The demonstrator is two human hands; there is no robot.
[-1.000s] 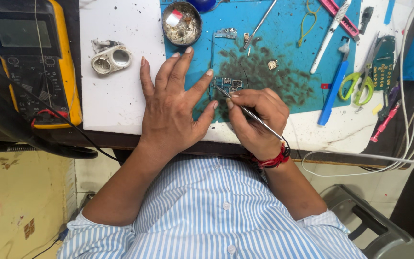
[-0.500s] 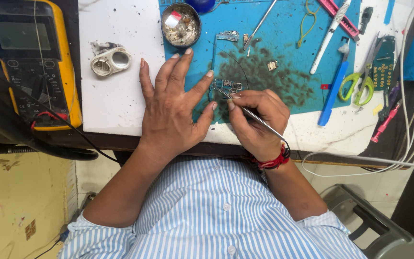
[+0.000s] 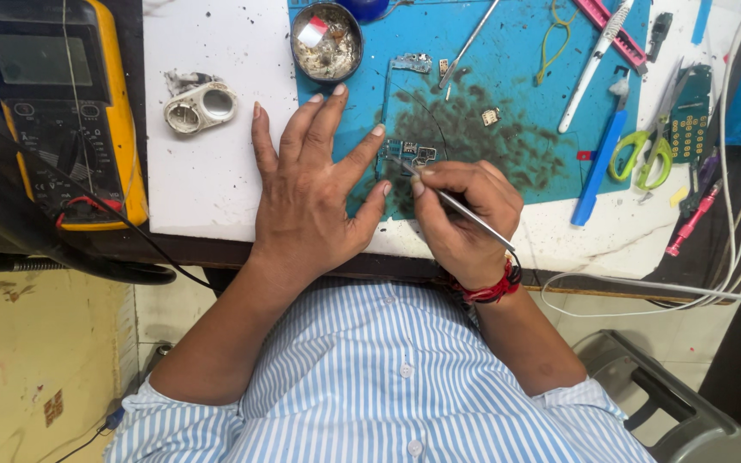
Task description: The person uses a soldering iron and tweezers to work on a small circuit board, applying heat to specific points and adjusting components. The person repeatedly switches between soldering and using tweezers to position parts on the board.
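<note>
left hand [image 3: 310, 193] flat, open on blue mat [image 3: 516, 103] | right hand [image 3: 465, 214] grip closed on tweezers [image 3: 460, 206]; white bench [image 3: 207, 180]

Left hand [image 3: 306, 193] flat, fingers spread, across white sheet [image 3: 207, 184] and blue mat [image 3: 508, 129] edge; blocks near-left approach to small board [image 3: 412, 154]. Right hand [image 3: 465, 210] with tweezers [image 3: 460, 206] closes near-right side. Far of board: tin dish [image 3: 328, 40], loose metal bits, thin probe [image 3: 469, 41]; narrow gap only. Right of board: dark-stained mat open as far as blue tool [image 3: 598, 167]. Scissors [image 3: 641, 154] and cables [image 3: 731, 214] crowd far right. Left: bare white sheet, metal ring part [image 3: 201, 107], then multimeter [image 3: 62, 111] at edge.
</note>
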